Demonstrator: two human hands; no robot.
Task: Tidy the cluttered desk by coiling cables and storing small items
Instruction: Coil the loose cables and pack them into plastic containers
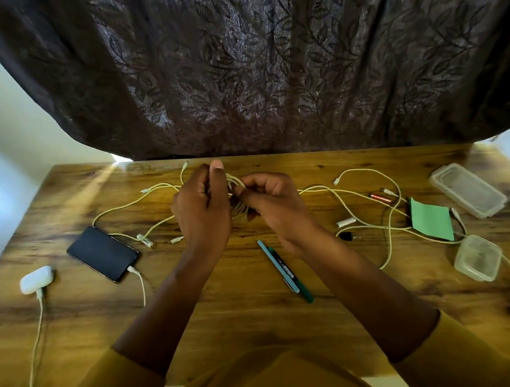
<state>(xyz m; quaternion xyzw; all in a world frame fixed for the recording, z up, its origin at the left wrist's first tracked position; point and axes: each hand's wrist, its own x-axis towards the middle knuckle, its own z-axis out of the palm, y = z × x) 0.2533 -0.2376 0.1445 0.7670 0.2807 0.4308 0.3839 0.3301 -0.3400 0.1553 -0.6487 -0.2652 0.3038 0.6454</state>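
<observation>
Taking the two pens [285,271] near the desk's [257,321] middle as the clock's centre, the hands and the coiled cable [239,207] lie at twelve. The phone [102,253] sits at nine with the earbud case [36,279] beyond it. At three lie the paper card [431,219], one container [477,257] nearer, another container [467,189] behind.

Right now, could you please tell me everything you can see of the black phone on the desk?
The black phone is a slim rectangular slab with a glossy dark screen, switched off or blank, lying flat and face up on the wooden desk at the left. It sits diagonally, one short end pointing toward the near edge. A white cable is plugged into that near end. Another white cable runs by its far corner. Neither hand touches it.
</observation>
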